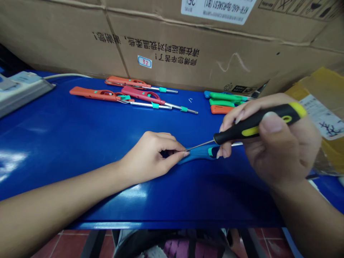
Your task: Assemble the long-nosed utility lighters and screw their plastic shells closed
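Note:
A black and yellow screwdriver (pixel 249 125) lies across my right hand (pixel 282 147), whose fingers are wrapped round its handle. Its thin shaft slants down to the left, and the tip reaches the fingertips of my left hand (pixel 154 154). Thumb and forefinger of that hand pinch at the handle end of a blue long-necked lighter (pixel 199 154), right where the tip ends; whether a small screw sits there I cannot make out. The lighter lies on the blue table (pixel 107 143), its metal tube pointing right, partly behind my right fingers.
Several orange and red lighters (pixel 139 95) lie at the back left, and green, blue and orange ones (pixel 225 102) at the back right. Tiny white bits (pixel 190 100) lie between them. A big cardboard box (pixel 161 46) walls the back; a taped carton (pixel 319 111) stands right, a power strip (pixel 24 89) left.

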{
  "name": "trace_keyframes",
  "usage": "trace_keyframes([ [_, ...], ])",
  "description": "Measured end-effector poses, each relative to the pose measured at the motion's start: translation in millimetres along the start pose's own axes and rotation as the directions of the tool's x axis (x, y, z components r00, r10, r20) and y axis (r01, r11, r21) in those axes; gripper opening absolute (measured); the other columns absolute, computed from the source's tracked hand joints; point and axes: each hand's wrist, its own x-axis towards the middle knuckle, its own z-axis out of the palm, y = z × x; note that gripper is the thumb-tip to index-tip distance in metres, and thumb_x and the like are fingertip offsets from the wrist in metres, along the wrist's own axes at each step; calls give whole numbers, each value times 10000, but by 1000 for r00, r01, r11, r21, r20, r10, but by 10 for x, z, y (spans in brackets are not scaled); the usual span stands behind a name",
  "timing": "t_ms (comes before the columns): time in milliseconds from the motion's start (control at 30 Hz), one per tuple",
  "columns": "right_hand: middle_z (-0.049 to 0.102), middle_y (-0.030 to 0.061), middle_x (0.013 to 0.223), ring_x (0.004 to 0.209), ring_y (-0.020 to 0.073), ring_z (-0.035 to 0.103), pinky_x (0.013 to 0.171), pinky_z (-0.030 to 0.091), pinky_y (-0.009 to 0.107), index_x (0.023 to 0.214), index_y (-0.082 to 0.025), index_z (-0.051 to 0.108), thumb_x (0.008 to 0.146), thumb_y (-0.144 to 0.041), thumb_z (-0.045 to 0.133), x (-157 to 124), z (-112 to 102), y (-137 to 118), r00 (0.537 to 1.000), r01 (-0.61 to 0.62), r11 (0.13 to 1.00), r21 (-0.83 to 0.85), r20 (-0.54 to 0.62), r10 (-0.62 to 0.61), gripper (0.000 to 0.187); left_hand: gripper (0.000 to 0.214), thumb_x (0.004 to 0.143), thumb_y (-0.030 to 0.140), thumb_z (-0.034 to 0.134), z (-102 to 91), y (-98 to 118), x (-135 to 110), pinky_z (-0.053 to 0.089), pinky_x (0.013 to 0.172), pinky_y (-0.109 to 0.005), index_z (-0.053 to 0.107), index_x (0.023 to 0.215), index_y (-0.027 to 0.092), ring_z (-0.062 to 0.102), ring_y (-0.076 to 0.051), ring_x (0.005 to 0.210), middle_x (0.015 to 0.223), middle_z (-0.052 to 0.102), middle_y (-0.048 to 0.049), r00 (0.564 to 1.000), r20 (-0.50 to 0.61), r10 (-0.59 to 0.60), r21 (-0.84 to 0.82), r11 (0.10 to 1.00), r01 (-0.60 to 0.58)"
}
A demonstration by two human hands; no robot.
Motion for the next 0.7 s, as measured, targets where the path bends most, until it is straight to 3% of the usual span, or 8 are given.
trace_keyframes([
  [133,661,36,895,511,148,650,398,530,344,1000,-174,634,1002,-268,558,-27,49,-20,1000,-15,1000,-19,16,15,122,138,932,194,663,9,-7,2,528,704,-260,801,921,192,678,-138,733,820,759,-32,1000,13,-2,13,1000,2],
  [267,663,25,897,533,140,656,415,531,326,1004,-206,655,1000,-300,573,-39,69,-35,999,-6,998,-63,-33,4,125,140,881,263,733,-10,7,5,479,610,-237,793,996,209,629,-119,676,764,685,-4,998,25,-52,66,997,50],
  [333,671,20,877,519,136,651,397,529,312,993,-214,668,998,-319,578,-36,79,-29,997,16,997,-77,-79,-22,138,379,799,390,811,-23,13,5,491,631,-254,761,1130,213,623,-132,702,819,658,-4,995,31,-99,114,989,95],
  [433,679,8,829,480,127,634,351,509,284,955,-226,675,995,-338,580,-23,101,-1,986,49,994,-97,-156,-64,152,638,728,509,834,-24,4,3,536,814,-343,694,1265,196,647,-205,899,1013,659,-48,992,57,-109,187,978,97],
  [500,678,2,815,463,125,626,334,492,278,940,-232,671,992,-346,585,-17,122,22,984,45,993,-105,-168,-62,152,529,790,434,791,-8,-14,-1,522,899,-384,700,1250,188,632,-232,987,1070,665,-64,993,91,-75,218,975,53],
  [600,678,1,814,433,111,597,316,449,272,956,-237,670,988,-360,594,-29,162,43,988,32,995,-92,-145,-45,149,345,864,297,717,32,-36,-16,512,907,-386,731,1189,184,622,-226,975,1041,685,-64,992,122,-29,217,976,2],
  [700,679,10,813,430,109,579,317,413,278,970,-238,680,980,-376,609,-66,192,16,990,18,997,-72,-137,-28,156,325,867,303,729,72,-36,-40,515,878,-383,743,1171,189,618,-225,947,1016,689,-63,993,111,-32,201,979,9],
])
